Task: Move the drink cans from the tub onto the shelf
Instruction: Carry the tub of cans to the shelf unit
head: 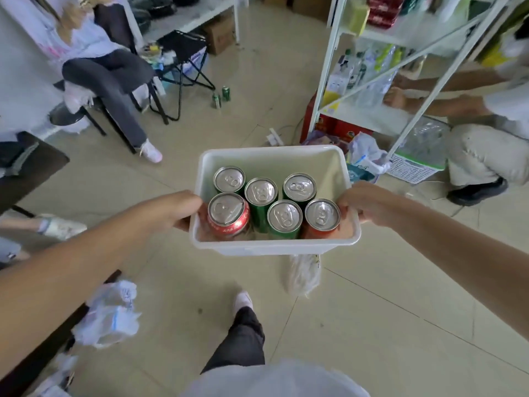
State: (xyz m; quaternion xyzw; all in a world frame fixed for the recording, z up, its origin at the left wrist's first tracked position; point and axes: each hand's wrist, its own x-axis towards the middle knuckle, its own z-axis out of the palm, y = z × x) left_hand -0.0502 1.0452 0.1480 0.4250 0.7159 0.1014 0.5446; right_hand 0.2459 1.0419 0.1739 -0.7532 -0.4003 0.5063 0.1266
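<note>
A white plastic tub (pixel 272 156) is held up in front of me above the tiled floor. My left hand (pixel 174 210) grips its left rim and my right hand (pixel 369 203) grips its right rim. Several upright drink cans stand in the near half of the tub: a red can (pixel 228 214) at the near left, a green can (pixel 260 196) in the middle, another red can (pixel 322 219) at the near right. The white metal shelf (pixel 369 110) rises ahead on the right, stocked with bottles and boxes.
A person sits on a chair (pixel 94 107) at the far left beside a black folding stool (pixel 183 53). Two green cans (pixel 221 97) stand on the floor. Another person (pixel 483 144) crouches behind the shelf. Plastic bags (pixel 110 313) lie at my left, a dark table (pixel 31 167) beyond them.
</note>
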